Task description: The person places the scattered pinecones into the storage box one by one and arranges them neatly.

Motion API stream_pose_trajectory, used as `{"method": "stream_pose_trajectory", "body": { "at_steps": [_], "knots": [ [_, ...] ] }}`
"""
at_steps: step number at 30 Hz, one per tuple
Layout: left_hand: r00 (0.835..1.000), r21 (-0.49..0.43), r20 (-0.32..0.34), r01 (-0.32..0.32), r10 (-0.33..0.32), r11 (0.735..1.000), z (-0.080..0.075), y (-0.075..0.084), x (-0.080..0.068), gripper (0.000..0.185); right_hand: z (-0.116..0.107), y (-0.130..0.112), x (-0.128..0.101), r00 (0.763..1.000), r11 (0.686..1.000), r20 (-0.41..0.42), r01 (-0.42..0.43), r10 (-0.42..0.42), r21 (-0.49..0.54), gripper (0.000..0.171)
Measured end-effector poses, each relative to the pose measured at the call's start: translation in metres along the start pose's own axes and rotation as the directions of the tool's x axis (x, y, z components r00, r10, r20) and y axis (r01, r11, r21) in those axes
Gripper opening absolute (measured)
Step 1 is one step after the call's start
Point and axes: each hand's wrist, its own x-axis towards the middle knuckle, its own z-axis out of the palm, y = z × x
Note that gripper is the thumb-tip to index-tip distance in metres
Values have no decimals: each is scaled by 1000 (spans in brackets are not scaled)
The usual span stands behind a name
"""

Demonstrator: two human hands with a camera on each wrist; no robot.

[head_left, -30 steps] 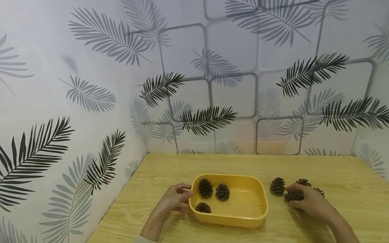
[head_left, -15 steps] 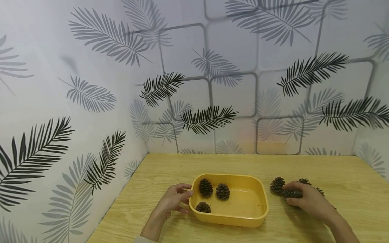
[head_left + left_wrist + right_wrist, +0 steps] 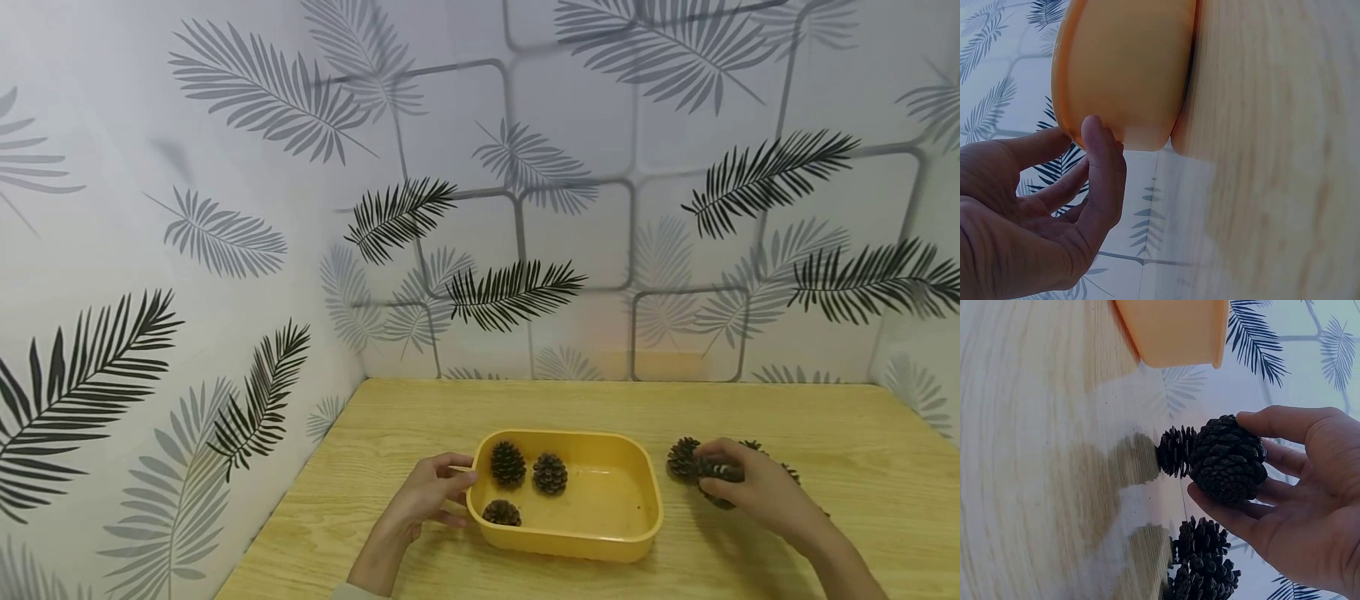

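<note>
A yellow plastic basin [image 3: 600, 500] sits on the wooden table with three pine cones inside, one of them a dark cone [image 3: 550, 474]. My left hand [image 3: 429, 493] touches the basin's left end with its fingertips on the outside of the rim and wall; the left wrist view has this hand [image 3: 1054, 212] too. To the basin's right, my right hand [image 3: 761, 492] pinches a pine cone between thumb and fingers. In the right wrist view the held pine cone [image 3: 1229, 459] is raised off the tabletop, with another pine cone [image 3: 1175, 452] behind it.
Just beyond the held one stands a loose pine cone [image 3: 682, 460]. More pine cones [image 3: 789, 473] lie behind my right hand, partly hidden by it. A wall with printed leaves [image 3: 517, 296] borders the back and left of the table [image 3: 420, 408].
My right hand has moved slightly left and lifted the pine cone it holds. The left hand and the basin stay in place.
</note>
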Motion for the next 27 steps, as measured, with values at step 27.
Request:
{"method": "stream_pose_trajectory", "body": {
  "at_steps": [27],
  "knots": [
    [1000,13,-10,7,-6,1000,0,1,0,46,-1,-26,-4,998,967,19,58,-64,246,38]
  ]
}}
